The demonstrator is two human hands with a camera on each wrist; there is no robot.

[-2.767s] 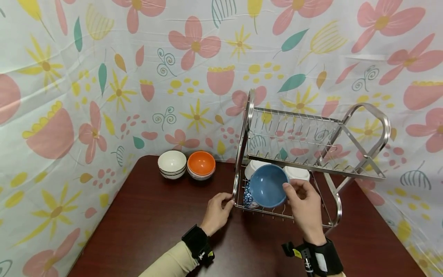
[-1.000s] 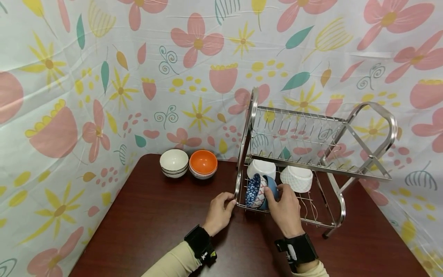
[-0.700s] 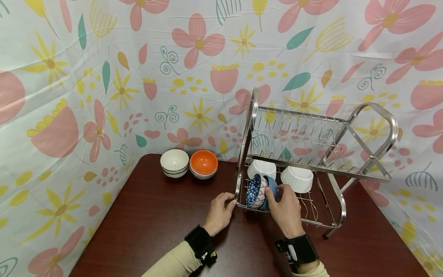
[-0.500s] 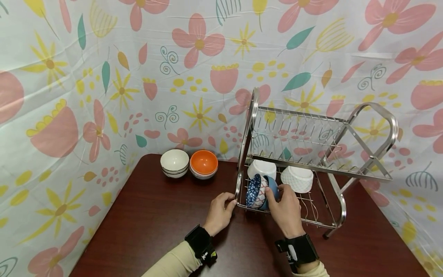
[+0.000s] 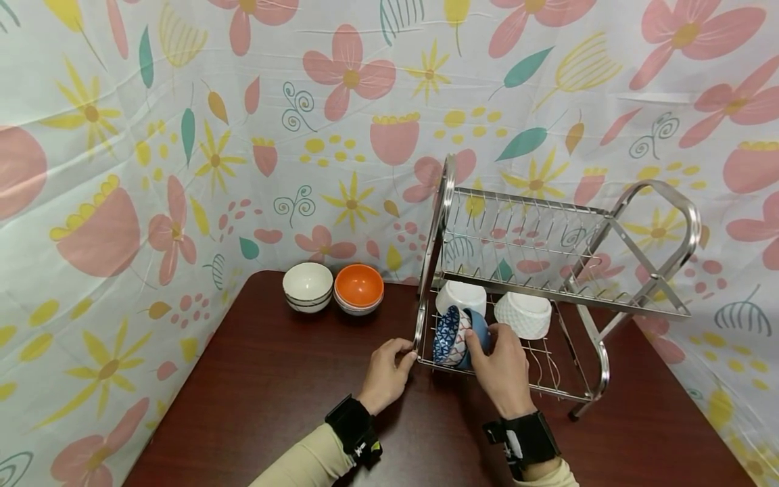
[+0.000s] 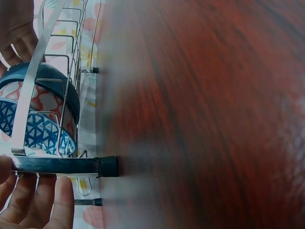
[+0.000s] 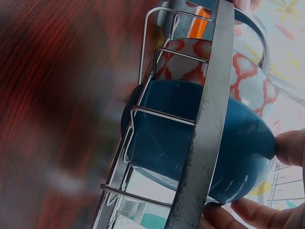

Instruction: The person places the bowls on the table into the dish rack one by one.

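My right hand (image 5: 504, 370) holds a plain blue bowl (image 7: 164, 126) by its rim and side, thumb and fingers on opposite sides in the right wrist view. The bowl stands on its side in the lower tier of a metal dish rack (image 5: 526, 292), nested against a bowl with a red pattern outside (image 7: 252, 78) and blue-and-white triangles inside (image 6: 45, 129). My left hand (image 5: 385, 375) grips the rack's front left corner, fingers under the foot bar (image 6: 57, 165) in the left wrist view. Behind the blue bowl, two white bowls (image 5: 523, 316) sit upside down in the rack.
At the back left of the dark wooden table (image 5: 274, 385) stand stacked white bowls (image 5: 308, 283) and an orange bowl (image 5: 359, 287) on top of a pale one. The rack's upper tier (image 5: 523, 237) overhangs the white bowls. A flowered cloth (image 5: 243, 135) hangs behind.
The blue bowl, earlier held up before the rack with its inside showing, has gone left and down into the lower tier beside the patterned bowl. Over the last second, both hands stay still.
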